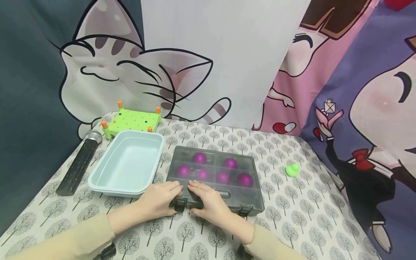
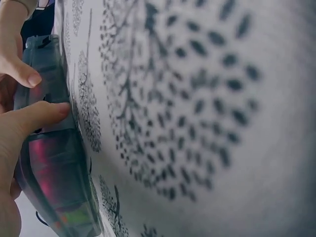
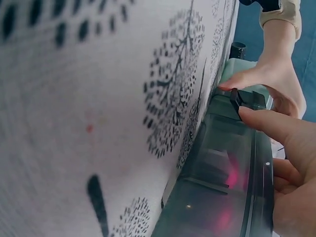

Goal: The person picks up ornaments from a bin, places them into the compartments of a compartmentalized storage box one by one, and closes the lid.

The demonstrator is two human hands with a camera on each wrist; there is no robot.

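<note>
A clear grey plastic case (image 1: 242, 198), lid down, lies on the table with several purple balls (image 1: 245, 179) inside. My left hand (image 1: 159, 198) grips its front-left corner, fingers on the lid and thumb (image 2: 52, 112) against the front wall. Beside it, my right hand (image 1: 212, 204) grips the front edge, fingertips on the lid. In the right wrist view, that hand's thumb (image 3: 256, 117) touches the black latch (image 3: 236, 102). Another latch (image 1: 245, 210) sits at the front right of the case.
Left of the case stand pale blue stacked trays (image 1: 128, 168), with a black microphone (image 1: 79, 164) beyond them. A green pegboard-like toy (image 1: 133, 121) with orange legs sits behind. A small green object (image 1: 292, 169) lies to the right on the tree-print cloth (image 1: 289, 209).
</note>
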